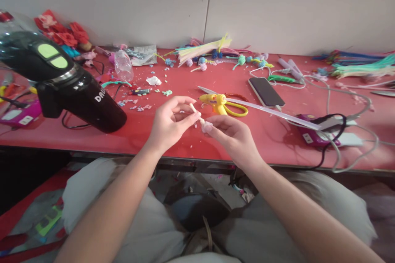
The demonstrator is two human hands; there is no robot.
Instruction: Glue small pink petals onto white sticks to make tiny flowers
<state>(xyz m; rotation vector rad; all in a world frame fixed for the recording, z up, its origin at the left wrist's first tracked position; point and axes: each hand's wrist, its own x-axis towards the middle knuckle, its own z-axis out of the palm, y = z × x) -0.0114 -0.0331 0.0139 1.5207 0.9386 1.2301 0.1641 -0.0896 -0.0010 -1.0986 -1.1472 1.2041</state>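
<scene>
Just above the table's front edge, my left hand (169, 125) pinches a short cream chenille stem (193, 108) between thumb and fingers. My right hand (236, 137) is closed on a small pale pinkish-white piece (206, 126) at the lower end of that stem; its exact shape is partly hidden by the fingertips. Right behind the hands lies a yellow glue gun (216, 100), with a long translucent glue stick (274, 114) running from it to the right. Yellow-handled scissors (237, 109) lie partly beneath it.
A black tumbler (89, 102) leans large at the left. A phone (266, 91) lies right of centre, near a purple power strip (304, 129) with tangled cables. Chenille stem bundles (203, 49) lie by the wall. Clippings (143, 108) and a plastic cup (123, 65) are left.
</scene>
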